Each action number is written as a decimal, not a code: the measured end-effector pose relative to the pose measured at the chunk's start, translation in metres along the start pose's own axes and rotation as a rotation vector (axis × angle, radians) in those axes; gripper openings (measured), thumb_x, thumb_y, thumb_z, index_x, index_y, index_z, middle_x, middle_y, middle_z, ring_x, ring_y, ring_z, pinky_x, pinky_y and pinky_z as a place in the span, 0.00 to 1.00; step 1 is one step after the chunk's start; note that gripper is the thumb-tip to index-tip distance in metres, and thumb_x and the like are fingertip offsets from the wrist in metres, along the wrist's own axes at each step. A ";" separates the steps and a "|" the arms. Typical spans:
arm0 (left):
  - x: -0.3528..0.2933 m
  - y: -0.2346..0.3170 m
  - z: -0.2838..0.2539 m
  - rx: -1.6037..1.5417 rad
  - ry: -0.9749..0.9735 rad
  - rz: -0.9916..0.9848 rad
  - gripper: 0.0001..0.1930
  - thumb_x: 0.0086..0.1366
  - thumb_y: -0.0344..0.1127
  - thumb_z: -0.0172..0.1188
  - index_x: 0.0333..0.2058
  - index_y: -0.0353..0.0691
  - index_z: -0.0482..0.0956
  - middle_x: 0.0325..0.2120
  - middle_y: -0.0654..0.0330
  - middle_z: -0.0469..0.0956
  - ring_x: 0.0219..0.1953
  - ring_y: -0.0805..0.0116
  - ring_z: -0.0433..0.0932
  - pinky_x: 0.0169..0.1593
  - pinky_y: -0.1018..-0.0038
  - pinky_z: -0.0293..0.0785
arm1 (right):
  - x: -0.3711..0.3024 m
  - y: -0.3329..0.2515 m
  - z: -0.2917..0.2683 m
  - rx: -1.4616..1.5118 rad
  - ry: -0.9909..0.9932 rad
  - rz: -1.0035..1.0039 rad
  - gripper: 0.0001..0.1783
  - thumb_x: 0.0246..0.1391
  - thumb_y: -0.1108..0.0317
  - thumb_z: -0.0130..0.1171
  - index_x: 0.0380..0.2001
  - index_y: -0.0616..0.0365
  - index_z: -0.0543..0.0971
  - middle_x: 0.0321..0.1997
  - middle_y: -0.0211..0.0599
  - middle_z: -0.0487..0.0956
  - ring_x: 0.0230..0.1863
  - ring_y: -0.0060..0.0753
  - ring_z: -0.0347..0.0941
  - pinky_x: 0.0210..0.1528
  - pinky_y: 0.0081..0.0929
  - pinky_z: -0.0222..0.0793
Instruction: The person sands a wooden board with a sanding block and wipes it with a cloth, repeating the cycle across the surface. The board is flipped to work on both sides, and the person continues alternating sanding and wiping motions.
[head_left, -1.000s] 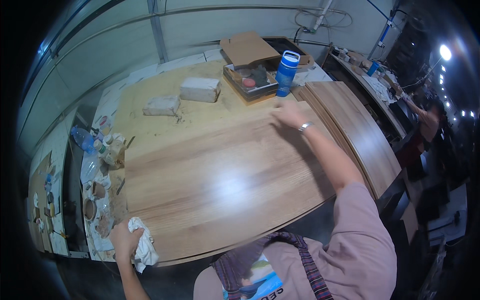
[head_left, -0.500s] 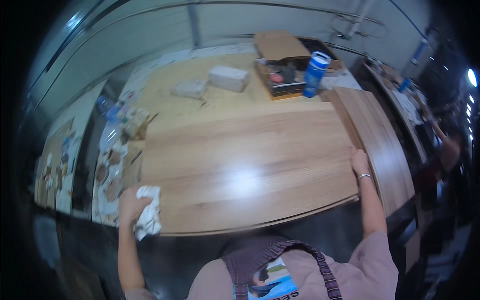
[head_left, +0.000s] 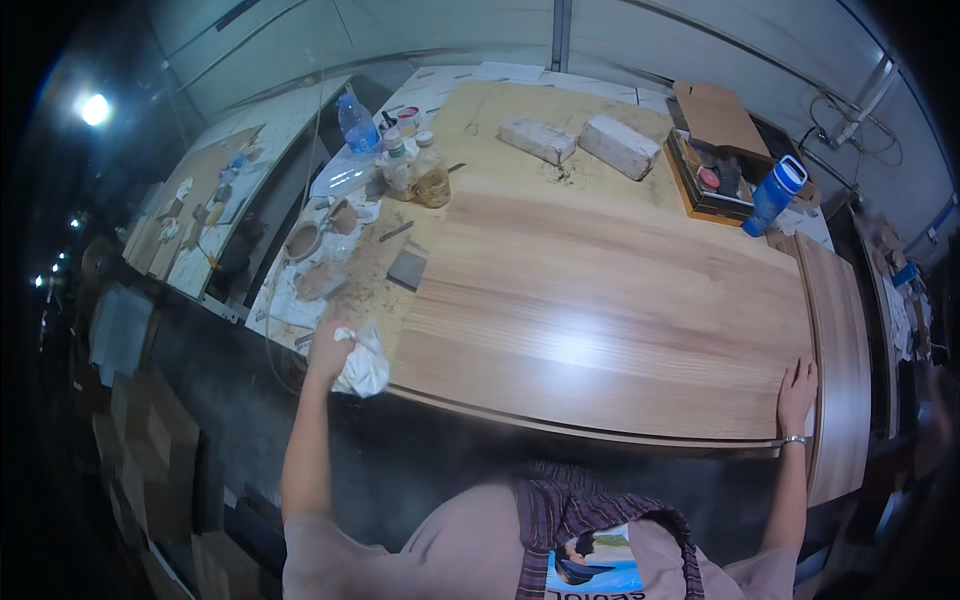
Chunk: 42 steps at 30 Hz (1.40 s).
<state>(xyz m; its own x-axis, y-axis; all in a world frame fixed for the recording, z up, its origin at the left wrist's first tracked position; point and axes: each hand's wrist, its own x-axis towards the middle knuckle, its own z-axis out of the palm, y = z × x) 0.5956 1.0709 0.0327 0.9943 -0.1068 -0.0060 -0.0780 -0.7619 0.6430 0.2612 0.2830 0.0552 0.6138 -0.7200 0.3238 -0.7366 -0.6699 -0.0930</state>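
Head cam: cloth (head_left: 366, 368) ptly hides L hand (head_left: 328, 350).

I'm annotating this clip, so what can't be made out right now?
Head view: parts of the left hand, hidden by the white cloth.
Head view: underside of the wooden board, hidden by its top face.
Head view: items on the far-left table, too small to identify.

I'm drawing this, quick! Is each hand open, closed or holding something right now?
Left hand: closed, holding a white cloth.
Right hand: open, resting at the right end of the wooden board.
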 end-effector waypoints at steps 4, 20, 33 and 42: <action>0.021 -0.014 -0.013 0.320 -0.134 -0.225 0.20 0.60 0.47 0.61 0.44 0.40 0.82 0.40 0.46 0.83 0.45 0.46 0.81 0.49 0.59 0.75 | -0.017 -0.044 -0.004 0.105 0.063 -0.079 0.26 0.58 0.68 0.59 0.59 0.65 0.72 0.71 0.59 0.61 0.71 0.59 0.56 0.72 0.47 0.53; 0.110 -0.053 -0.026 0.311 0.143 -0.268 0.19 0.63 0.40 0.60 0.48 0.34 0.79 0.40 0.46 0.83 0.46 0.50 0.82 0.49 0.57 0.76 | -0.091 -0.541 -0.088 0.794 -0.335 -0.786 0.14 0.53 0.72 0.63 0.44 0.61 0.81 0.64 0.50 0.72 0.61 0.53 0.72 0.61 0.39 0.69; 0.036 0.070 -0.001 -1.659 -0.858 -0.081 0.31 0.70 0.58 0.50 0.57 0.35 0.68 0.26 0.65 0.67 0.33 0.68 0.65 0.41 0.69 0.64 | -0.120 -0.641 -0.059 1.796 -1.611 -0.211 0.17 0.68 0.69 0.53 0.55 0.65 0.78 0.49 0.39 0.83 0.48 0.24 0.76 0.46 0.22 0.70; 0.052 0.024 0.014 -1.736 -0.841 -0.163 0.27 0.70 0.42 0.56 0.57 0.23 0.68 0.22 0.59 0.73 0.25 0.69 0.71 0.29 0.71 0.70 | 0.001 -0.616 -0.035 1.184 -0.338 -0.091 0.13 0.59 0.62 0.62 0.33 0.64 0.83 0.27 0.34 0.80 0.28 0.27 0.74 0.34 0.28 0.71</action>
<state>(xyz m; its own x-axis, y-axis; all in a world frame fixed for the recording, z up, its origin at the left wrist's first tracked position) 0.6447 1.0377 0.0369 0.6577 -0.7460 -0.1043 0.6696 0.5155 0.5347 0.7051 0.7013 0.1453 0.8216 -0.5551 0.1300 -0.0850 -0.3448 -0.9348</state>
